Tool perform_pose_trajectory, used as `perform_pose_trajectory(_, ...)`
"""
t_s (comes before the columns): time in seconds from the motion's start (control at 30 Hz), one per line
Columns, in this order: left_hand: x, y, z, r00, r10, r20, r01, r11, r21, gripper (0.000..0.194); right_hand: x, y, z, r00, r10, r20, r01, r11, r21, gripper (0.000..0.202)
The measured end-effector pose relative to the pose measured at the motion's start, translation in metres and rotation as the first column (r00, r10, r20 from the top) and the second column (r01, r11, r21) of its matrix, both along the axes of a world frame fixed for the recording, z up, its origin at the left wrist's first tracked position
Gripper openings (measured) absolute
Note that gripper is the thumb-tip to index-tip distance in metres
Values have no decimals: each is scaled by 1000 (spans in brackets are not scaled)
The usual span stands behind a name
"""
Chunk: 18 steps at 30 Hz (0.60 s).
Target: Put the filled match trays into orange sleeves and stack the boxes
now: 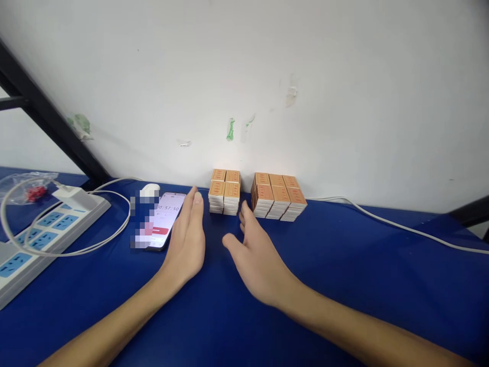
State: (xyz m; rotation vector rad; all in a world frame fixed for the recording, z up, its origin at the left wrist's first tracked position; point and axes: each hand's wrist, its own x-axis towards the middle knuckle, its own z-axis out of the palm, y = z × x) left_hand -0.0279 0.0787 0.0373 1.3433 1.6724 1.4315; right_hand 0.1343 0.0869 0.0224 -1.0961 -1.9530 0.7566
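Two blocks of stacked matchboxes with orange tops and white sides stand on the blue table against the wall. The left block (224,192) is narrower, and the right block (280,198) is wider. My left hand (186,235) is on edge to the left of the narrow block, fingers stretched out, nothing in it. My right hand (257,250) is in front of the gap between the blocks, palm facing left. Its fingers reach forward with the thumb apart, and it holds nothing. Whether its fingertips touch a block, I cannot tell.
A phone (162,219) showing a running timer lies left of my left hand. Further left are a power strip (42,237) with a white charger (76,196), a looped cable (128,216) and a plastic bag (23,188). Another cable (401,232) crosses the blue table (367,275).
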Motion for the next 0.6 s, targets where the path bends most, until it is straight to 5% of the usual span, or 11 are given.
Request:
perform_pose_trajectory(0.1, 6, -17, 15, 981, 76, -177, -56, 992, 112, 62, 16, -29, 14, 996, -76, 40, 78, 995, -62, 92)
perform_pose_trajectory(0.2, 9, -23, 27, 940, 138, -312, -68, 972, 226, 38, 30, -34, 36, 990, -43, 137, 16, 981, 192, 79)
perform_pose_trajectory(0.33, 8, -23, 27, 903, 76, -422, -22, 991, 131, 19, 36, 1, 51, 919, -226, 324, -4, 816, 579, 49)
perform_pose_trajectory(0.6, 8, -27, 22, 870, -97, -484, 71, 995, -72, 24, 18, 58, 33, 860, -150, 488, -180, 805, 566, 48)
